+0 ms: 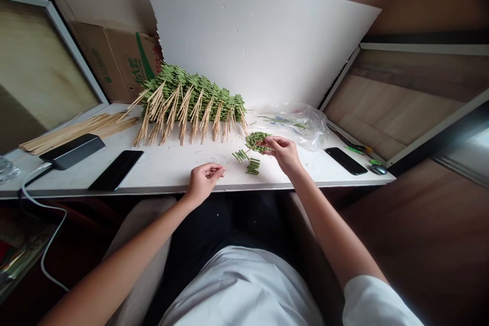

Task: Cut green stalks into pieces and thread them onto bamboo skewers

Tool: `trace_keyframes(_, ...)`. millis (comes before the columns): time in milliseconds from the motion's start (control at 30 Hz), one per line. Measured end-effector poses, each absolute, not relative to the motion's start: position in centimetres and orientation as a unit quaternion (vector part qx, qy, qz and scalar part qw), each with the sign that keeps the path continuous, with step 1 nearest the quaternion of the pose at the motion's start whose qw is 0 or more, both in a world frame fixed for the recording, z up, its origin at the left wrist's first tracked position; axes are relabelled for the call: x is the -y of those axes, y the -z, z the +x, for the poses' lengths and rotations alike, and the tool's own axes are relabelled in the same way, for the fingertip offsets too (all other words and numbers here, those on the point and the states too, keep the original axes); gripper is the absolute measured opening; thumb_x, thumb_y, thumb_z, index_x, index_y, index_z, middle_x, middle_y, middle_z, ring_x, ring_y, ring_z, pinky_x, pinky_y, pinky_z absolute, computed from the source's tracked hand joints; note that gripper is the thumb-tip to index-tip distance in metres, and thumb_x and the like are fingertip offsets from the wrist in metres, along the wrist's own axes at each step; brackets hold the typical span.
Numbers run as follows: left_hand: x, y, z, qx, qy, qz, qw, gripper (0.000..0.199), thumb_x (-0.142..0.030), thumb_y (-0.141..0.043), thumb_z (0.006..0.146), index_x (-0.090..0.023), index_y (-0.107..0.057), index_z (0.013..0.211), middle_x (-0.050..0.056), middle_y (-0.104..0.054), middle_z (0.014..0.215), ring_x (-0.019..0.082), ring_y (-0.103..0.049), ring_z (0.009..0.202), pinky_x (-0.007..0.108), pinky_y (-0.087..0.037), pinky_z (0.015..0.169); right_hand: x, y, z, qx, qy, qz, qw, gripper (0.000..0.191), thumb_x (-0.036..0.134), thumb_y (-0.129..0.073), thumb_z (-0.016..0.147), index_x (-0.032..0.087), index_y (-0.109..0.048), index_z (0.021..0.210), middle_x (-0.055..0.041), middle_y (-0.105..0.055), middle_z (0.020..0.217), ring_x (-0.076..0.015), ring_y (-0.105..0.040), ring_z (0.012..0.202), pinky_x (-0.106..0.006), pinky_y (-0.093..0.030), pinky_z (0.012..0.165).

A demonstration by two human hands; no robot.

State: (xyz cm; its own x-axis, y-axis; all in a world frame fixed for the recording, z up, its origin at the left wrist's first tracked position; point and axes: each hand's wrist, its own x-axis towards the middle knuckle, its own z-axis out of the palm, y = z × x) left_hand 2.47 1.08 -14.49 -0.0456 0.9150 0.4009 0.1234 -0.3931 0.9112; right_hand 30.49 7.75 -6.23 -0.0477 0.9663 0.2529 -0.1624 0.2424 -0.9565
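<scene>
My left hand (206,181) is closed on the bare lower end of a thin wooden skewer (229,163). Short cut green bean pieces (240,156) sit side by side across that skewer. Close to the skewer's upper end, my right hand (280,153) has its thumb and fingers pinched together; what they hold is too small to make out. Beneath the right fingers lies a pile of loose cut bean pieces (255,138). Just below the skewer, a short row of bean pieces (252,166) rests on the white table (160,175).
Behind is a big stack of bean skewers (194,92), handles forward. Bare skewers (80,130) lie left, near a black phone (116,170) and a dark device (72,151) with a white cable. Rightward are a clear plastic bag (311,125) and another phone (346,161). A white board (260,35) stands behind.
</scene>
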Motion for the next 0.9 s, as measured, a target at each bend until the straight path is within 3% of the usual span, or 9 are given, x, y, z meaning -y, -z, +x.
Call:
trace_keyframes(367, -1.1, 14.8, 2.4, -0.436, -0.584, 0.6, 0.329, 0.032, -0.045, -0.082, 0.089, -0.013, -0.081, 0.091, 0.011, -0.08, 0.08, 0.024, -0.08, 0.072, 0.03, -0.063, 0.065, -7.7, 7.1, 29.4, 0.525, -0.473, -0.381, 0.596, 0.037, 0.053, -0.094, 0.073, 0.021, -0.083, 0.089, -0.0089, -0.083, 0.092, -0.0276, -0.08, 0.098, -0.029, -0.061, 0.064)
trace_keyframes(533, -1.1, 14.8, 2.4, -0.434, -0.581, 0.6, 0.338, 0.031, -0.045, -0.082, 0.09, -0.014, -0.082, 0.092, 0.011, -0.081, 0.081, 0.024, -0.08, 0.074, 0.03, -0.064, 0.067, -6.7, 7.9, 27.6, 0.575, -0.449, -0.39, 0.562, 0.037, 0.055, -0.091, 0.075, 0.021, -0.084, 0.085, -0.0084, -0.081, 0.085, -0.0226, -0.076, 0.08, -0.029, -0.056, 0.057)
trace_keyframes(667, -1.1, 14.6, 2.4, -0.434, -0.585, 0.593, 0.342, 0.031, -0.044, -0.082, 0.089, -0.014, -0.082, 0.093, 0.011, -0.081, 0.081, 0.024, -0.08, 0.074, 0.03, -0.064, 0.068, -6.2, 8.4, 26.6, 0.591, -0.441, -0.392, 0.55, 0.038, 0.058, -0.09, 0.075, 0.023, -0.083, 0.085, -0.0056, -0.08, 0.091, -0.0152, -0.065, 0.063, -0.031, -0.055, 0.058)
trace_keyframes(900, -1.2, 14.6, 2.5, -0.432, -0.59, 0.589, 0.344, 0.031, -0.045, -0.083, 0.089, -0.014, -0.081, 0.091, 0.011, -0.081, 0.081, 0.024, -0.08, 0.074, 0.029, -0.063, 0.066, -6.0, 8.9, 26.1, 0.604, -0.448, -0.394, 0.527, 0.042, 0.062, -0.09, 0.072, 0.022, -0.083, 0.084, -0.0073, -0.079, 0.096, -0.0203, -0.069, 0.078, -0.032, -0.055, 0.06)
